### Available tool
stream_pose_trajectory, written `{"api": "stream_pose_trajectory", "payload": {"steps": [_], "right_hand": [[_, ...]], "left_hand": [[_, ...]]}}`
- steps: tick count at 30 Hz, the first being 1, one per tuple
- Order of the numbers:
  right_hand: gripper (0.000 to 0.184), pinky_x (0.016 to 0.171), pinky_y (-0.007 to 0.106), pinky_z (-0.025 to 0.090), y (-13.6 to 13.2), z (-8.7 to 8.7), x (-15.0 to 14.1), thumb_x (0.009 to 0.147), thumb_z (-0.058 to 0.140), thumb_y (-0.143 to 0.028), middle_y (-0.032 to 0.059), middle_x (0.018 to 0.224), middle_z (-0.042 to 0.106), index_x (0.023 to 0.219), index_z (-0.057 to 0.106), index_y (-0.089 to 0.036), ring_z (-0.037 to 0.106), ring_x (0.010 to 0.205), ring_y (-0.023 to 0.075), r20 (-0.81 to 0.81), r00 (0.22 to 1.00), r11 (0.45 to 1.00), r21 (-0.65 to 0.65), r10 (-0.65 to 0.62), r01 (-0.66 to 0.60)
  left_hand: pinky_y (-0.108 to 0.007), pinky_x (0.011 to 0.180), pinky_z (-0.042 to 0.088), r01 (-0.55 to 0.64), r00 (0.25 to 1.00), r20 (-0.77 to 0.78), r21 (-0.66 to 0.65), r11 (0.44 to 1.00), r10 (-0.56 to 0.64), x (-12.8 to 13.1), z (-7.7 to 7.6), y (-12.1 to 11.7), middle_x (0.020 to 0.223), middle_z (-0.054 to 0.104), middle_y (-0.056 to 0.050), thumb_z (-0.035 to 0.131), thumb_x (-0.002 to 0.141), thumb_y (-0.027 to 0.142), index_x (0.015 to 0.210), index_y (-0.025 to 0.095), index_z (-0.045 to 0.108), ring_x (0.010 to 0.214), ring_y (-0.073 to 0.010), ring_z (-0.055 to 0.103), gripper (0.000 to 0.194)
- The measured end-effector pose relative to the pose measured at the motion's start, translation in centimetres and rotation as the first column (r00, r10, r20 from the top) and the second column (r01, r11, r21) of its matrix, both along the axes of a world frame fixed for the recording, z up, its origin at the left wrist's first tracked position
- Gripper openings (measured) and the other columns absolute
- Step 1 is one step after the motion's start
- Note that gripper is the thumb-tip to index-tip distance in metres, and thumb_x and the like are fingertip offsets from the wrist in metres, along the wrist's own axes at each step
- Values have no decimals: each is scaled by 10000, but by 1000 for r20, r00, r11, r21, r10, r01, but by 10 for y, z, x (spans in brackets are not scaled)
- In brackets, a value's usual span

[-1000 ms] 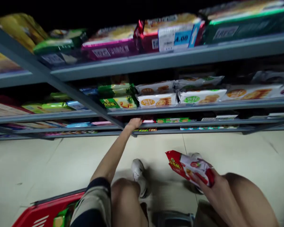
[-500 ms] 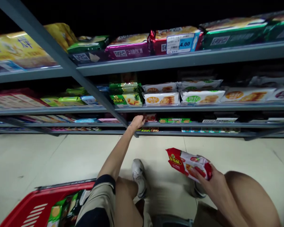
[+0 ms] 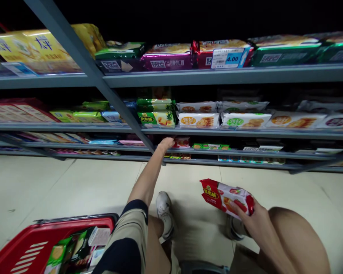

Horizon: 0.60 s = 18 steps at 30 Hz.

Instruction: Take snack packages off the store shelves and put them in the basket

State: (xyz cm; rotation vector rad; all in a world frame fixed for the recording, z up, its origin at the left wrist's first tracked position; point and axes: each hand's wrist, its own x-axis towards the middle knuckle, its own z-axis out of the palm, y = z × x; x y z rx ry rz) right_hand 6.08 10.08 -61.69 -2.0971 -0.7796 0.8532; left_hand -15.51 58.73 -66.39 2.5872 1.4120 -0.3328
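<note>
The right hand (image 3: pixel 250 213) is closed around one end of the red-and-white pack (image 3: pixel 223 197) near the right knee (image 3: pixel 298 232), probably to leave its printed front mostly uncovered. The left hand (image 3: pixel 167 143) is at a low shelf (image 3: pixel 211 152), its grip hidden, so I cannot tell

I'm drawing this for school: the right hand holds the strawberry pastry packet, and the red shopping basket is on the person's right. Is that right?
Not quite: the head view shows the red shopping basket on the person's left. The right hand does hold the strawberry pastry packet.
</note>
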Motion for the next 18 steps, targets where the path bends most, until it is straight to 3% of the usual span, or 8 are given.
{"api": "stream_pose_trajectory", "payload": {"steps": [5,12,15,17,18], "right_hand": [[682,853,412,632,-3,-3,2,824,769,-700,110,1111,820,1274,715,-191,788,1006,346,9,1000,1000,22,15,-16],[644,848,421,645,-1,-2,5,797,822,-692,82,1086,824,1211,734,-207,794,990,337,-97,995,999,11,-30,31],[622,835,426,656,3,8,3,792,840,-679,91,1077,823,1177,739,-202,795,988,345,-109,991,996,40,-72,77],[600,843,427,669,7,17,2,801,845,-675,105,1097,820,1153,736,-202,796,1010,351,-156,982,989,92,-102,117],[599,849,426,678,10,23,3,804,850,-675,111,1114,818,1155,728,-205,797,1022,351,-201,973,983,122,-112,138]], "left_hand": [[-304,1088,510,63,997,42,4,998,-63,-5,1,-2,1366,741,-187,542,1060,319,1562,152,564,1284,-278,704,530],[-389,1001,544,25,994,109,21,999,-27,-4,8,-9,1126,775,-256,600,1016,610,1183,52,740,1131,-379,737,599],[-419,1095,506,36,984,172,74,997,-48,-17,21,-34,1167,751,-267,558,1044,584,1197,29,720,1198,-376,701,598],[-401,1195,446,29,928,365,148,989,-82,-26,32,-67,1331,705,-236,472,1098,484,1314,59,673,1322,-319,637,517],[-392,1224,427,5,863,497,163,987,-86,-31,38,-87,1375,690,-206,440,1111,455,1328,91,669,1349,-290,617,482]]}}
